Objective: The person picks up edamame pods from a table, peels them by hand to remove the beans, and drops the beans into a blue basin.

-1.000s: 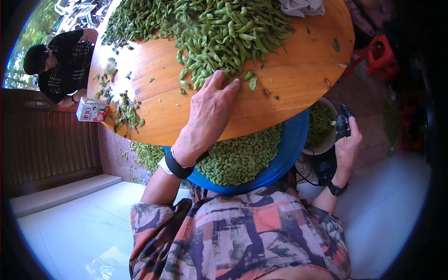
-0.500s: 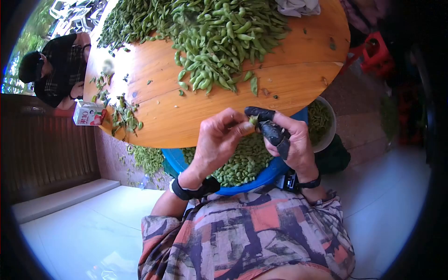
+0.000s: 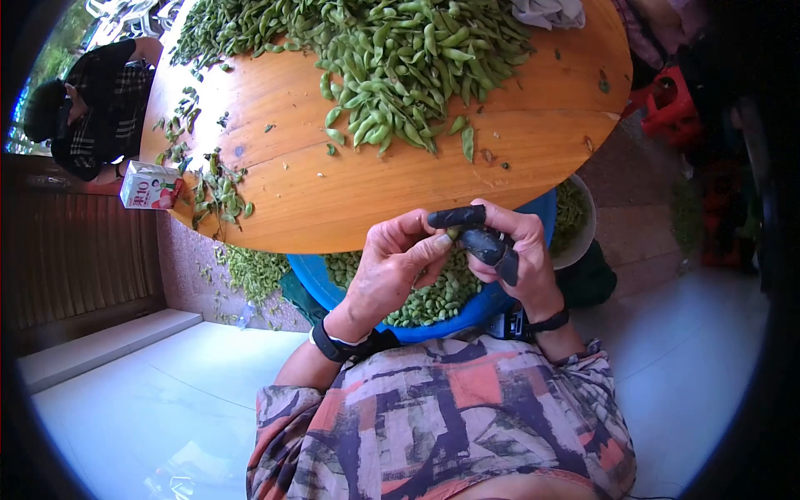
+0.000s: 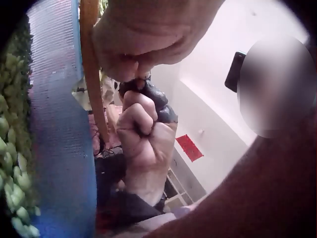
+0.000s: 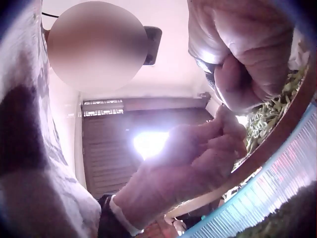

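Observation:
My left hand [image 3: 387, 267] pinches a small green soybean pod [image 3: 452, 233] between thumb and fingers, above the blue basin [image 3: 537, 225]. Facing it, my right hand [image 3: 525, 254] has black covers [image 3: 483, 243] on its thumb and index finger, and these grip the pod's other side. Most of the pod is hidden between the fingers. In the left wrist view the fingertips of both hands meet, the right hand [image 4: 143, 124] with its other fingers curled. Shelled green beans [image 3: 433, 304] fill the basin beneath the hands.
A large heap of soybean pods [image 3: 417, 75] covers the far part of the round wooden table [image 3: 375, 187]. A juice carton [image 3: 152, 185] and leafy scraps [image 3: 218, 192] lie at its left. A pale bowl [image 3: 590, 225] of pods stands right, near a red stool [image 3: 671, 104]. Another person [image 3: 104, 104] sits far left.
My left hand has come back from the pod heap and my right hand has swung in from the right side. They met over the basin and now work the pod, fingertips closer together.

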`<action>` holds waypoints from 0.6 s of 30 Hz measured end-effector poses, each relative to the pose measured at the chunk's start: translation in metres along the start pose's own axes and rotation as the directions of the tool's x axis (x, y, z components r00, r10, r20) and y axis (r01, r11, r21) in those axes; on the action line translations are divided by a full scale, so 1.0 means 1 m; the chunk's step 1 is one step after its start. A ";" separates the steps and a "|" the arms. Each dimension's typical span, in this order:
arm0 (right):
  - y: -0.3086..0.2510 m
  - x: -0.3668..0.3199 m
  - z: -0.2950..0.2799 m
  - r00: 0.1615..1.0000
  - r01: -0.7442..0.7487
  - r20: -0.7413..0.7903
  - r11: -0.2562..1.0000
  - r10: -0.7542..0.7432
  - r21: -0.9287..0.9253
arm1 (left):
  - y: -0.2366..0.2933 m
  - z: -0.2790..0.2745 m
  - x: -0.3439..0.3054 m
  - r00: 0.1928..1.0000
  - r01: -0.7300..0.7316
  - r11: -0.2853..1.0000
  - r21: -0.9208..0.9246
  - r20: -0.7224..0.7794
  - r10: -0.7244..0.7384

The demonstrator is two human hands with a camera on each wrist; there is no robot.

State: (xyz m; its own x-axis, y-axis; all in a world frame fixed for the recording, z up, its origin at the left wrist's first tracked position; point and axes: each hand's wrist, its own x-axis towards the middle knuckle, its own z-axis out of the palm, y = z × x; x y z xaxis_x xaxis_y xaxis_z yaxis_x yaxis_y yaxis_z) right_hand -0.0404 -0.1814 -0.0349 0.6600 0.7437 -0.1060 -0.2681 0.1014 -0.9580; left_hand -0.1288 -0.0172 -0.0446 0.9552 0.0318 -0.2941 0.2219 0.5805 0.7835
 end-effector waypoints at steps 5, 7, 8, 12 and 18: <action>0.009 0.004 -0.001 0.986 0.167 0.012 0.972 -0.167 -0.165 | 0.002 0.000 -0.001 0.996 0.045 0.996 -0.077 0.079 -0.039; 0.006 -0.001 0.001 0.997 0.063 -0.032 0.993 -0.066 -0.095 | -0.002 0.003 -0.002 0.998 0.011 1.000 -0.025 0.060 -0.010; 0.004 -0.003 0.003 0.997 -0.042 -0.064 0.999 0.040 -0.024 | -0.007 0.002 -0.003 0.999 -0.025 0.998 0.062 0.024 0.024; 0.005 -0.006 0.006 0.981 0.152 -0.060 0.926 -0.184 -0.346 | -0.012 0.012 -0.004 0.985 -0.144 0.966 0.216 -0.064 0.161; 0.015 -0.005 -0.011 0.940 0.337 0.123 0.816 -0.317 -0.469 | -0.014 0.001 0.000 0.999 0.042 0.995 -0.095 0.025 -0.040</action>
State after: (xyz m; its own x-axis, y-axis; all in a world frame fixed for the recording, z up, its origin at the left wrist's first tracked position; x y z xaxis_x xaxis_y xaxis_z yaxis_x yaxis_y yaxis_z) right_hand -0.0394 -0.1909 -0.0515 0.6196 0.7482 0.2372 0.3325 0.0235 -0.9428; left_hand -0.1314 -0.0262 -0.0547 0.9504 -0.0119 -0.3108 0.2420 0.6562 0.7148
